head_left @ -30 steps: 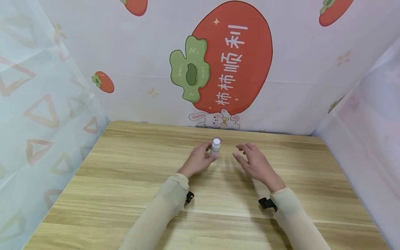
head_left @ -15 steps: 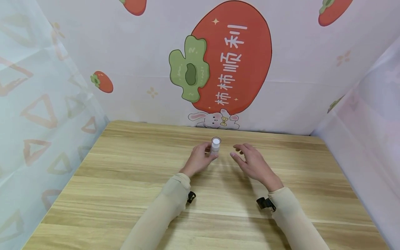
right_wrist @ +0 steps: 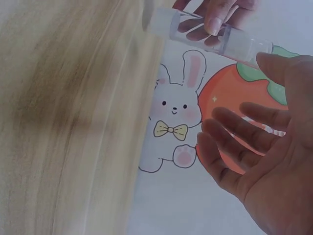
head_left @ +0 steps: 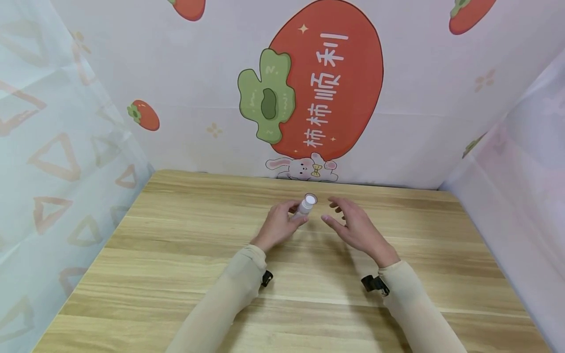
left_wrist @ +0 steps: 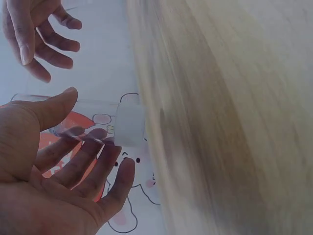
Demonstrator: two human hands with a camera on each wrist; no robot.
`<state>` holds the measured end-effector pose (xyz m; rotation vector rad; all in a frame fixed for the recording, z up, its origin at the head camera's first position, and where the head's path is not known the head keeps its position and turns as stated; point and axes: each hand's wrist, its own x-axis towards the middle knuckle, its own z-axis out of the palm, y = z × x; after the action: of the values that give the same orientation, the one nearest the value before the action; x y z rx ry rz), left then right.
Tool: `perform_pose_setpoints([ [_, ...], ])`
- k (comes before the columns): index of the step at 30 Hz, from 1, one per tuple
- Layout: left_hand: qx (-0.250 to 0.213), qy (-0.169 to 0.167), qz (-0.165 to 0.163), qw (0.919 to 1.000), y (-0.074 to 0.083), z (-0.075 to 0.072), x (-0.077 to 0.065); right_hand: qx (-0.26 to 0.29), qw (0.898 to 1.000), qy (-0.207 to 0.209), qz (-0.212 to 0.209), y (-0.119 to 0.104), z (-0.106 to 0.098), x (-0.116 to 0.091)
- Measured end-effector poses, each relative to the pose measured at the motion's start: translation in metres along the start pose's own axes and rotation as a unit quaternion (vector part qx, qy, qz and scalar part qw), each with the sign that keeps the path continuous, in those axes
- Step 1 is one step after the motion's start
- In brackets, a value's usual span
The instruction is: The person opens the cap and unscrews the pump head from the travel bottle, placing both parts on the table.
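Observation:
A small clear bottle (head_left: 304, 208) with a white top under a clear cap is held by my left hand (head_left: 278, 224), its top leaning toward the right. In the left wrist view, thumb and fingers lie on either side of the clear bottle (left_wrist: 128, 120), whose lower end is whitish. My right hand (head_left: 359, 229) hovers just right of it, fingers loosely bent, with nothing in its grasp. From the right wrist, the bottle (right_wrist: 247, 47) appears near the right thumb, and the left hand's fingers press its clear middle.
Beneath both hands spreads a wood-grain table (head_left: 176, 274). A white cloth backdrop (head_left: 185, 147) printed with a large red persimmon and a rabbit rises behind its far edge. Pale printed sheets stand at the left (head_left: 57, 220) and right (head_left: 521, 162).
The bottle has gone from upright to tilted, its top shifting right. My right hand has come slightly closer to it; the left hand keeps its hold.

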<state>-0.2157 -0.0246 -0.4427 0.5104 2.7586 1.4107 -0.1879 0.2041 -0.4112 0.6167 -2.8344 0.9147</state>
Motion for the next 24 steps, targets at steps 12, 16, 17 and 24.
perform_pose_setpoints([
  [12, 0.11, 0.012, 0.066, 0.9916, 0.009, -0.011, -0.009, 0.031, 0.999, 0.003, -0.033, -0.008, -0.001, 0.003],
  [16, 0.146, 0.011, 0.079, 0.9862, 0.01, -0.013, -0.011, 0.03, 0.999, 0.003, -0.04, -0.011, -0.002, 0.004],
  [17, 0.152, 0.011, 0.081, 0.985, 0.01, -0.013, -0.012, 0.03, 0.999, 0.004, -0.042, -0.012, -0.002, 0.005],
  [24, 0.192, 0.012, 0.099, 0.9763, 0.01, -0.015, -0.013, 0.032, 0.998, 0.002, -0.055, -0.012, 0.0, 0.006],
])
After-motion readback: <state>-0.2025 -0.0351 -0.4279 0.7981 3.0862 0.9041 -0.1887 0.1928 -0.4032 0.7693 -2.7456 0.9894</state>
